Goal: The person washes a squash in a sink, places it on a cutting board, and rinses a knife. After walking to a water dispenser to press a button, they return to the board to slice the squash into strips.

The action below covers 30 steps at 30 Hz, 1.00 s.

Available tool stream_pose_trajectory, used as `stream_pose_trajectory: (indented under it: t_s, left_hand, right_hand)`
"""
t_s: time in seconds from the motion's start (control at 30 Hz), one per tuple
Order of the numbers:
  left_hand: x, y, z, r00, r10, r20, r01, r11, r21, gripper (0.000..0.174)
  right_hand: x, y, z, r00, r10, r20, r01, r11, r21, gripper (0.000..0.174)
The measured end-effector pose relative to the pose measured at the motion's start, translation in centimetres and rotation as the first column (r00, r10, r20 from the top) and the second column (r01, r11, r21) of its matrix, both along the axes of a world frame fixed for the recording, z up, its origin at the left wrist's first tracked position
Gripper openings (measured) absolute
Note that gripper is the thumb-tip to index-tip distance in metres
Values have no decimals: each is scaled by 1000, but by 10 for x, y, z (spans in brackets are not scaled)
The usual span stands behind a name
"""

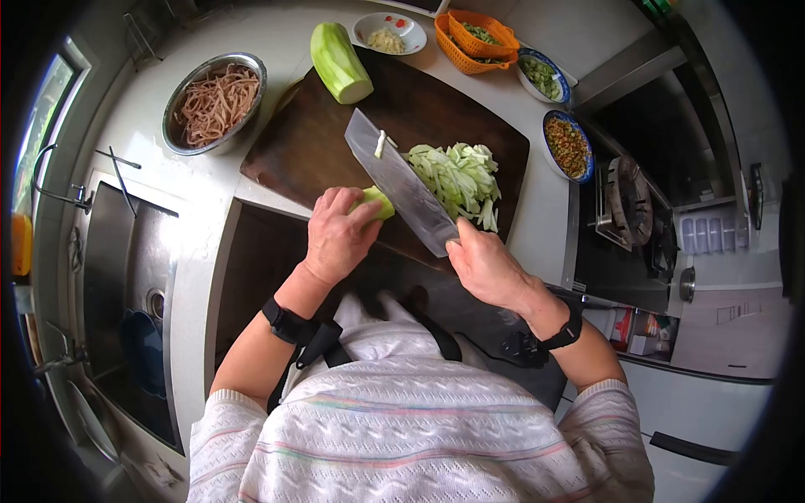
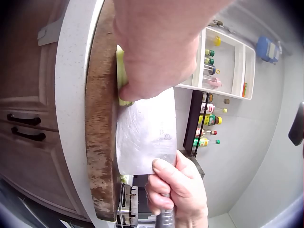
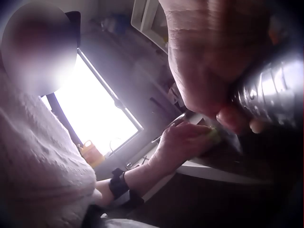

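My right hand grips a broad-bladed cleaver by its handle, thumb against the blade's heel. A white sliver sticks to the blade. Beside the blade, my left hand holds a piece of pale green squash down on the dark wooden chopping board, near its front edge. In the left wrist view, the cleaver blade stands right at the cut end of the squash. A heap of squash shreds lies to the right of the blade. A larger peeled squash rests at the board's back left.
A metal bowl of brownish strips stands left of the board. Behind it are a plate of chopped white bits and orange baskets. Two blue-rimmed bowls stand at right, by the stove. The sink is at left.
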<state>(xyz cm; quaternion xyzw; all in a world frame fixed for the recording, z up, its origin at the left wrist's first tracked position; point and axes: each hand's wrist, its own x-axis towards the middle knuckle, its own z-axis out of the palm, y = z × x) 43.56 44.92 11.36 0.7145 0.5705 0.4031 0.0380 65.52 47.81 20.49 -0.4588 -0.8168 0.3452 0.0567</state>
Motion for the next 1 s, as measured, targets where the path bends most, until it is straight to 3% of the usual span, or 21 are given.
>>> stream_pose_trajectory:
  t_s: [0.1, 0.27, 0.43, 0.53, 0.63, 0.8, 0.9, 1.0]
  left_hand:
    - [-1, 0, 0, 1000, -10, -1, 10, 1000, -15, 33]
    - [-8, -1, 12, 996, -75, -56, 70, 993, -94, 41]
    - [-15, 7, 17, 975, -165, -148, 130, 967, -217, 50]
    - [-14, 13, 14, 984, -132, -122, 106, 974, -199, 49]
    - [-7, 22, 11, 999, -40, -20, 36, 988, -147, 46]
    - [14, 14, 8, 995, -103, 10, 103, 981, -164, 47]
    - [20, 7, 5, 991, -135, -13, 133, 983, -127, 46]
    - [20, 0, 8, 996, -29, -84, 28, 999, -18, 47]
  right_hand:
    - [-1, 0, -25, 999, 51, -4, -51, 998, 46, 16]
    - [13, 8, -23, 998, 69, -1, -68, 996, 56, 17]
    - [32, 16, -23, 998, -52, 40, 46, 987, 151, 17]
    - [31, 12, -22, 990, -110, 88, 101, 990, 97, 16]
    - [30, 7, -25, 996, -90, -22, 91, 995, 49, 16]
    - [32, 6, -21, 997, -76, -23, 77, 995, 63, 17]
    - [33, 4, -22, 999, -42, -20, 44, 995, 93, 17]
    - [34, 3, -22, 1000, -16, -4, 16, 994, 113, 16]
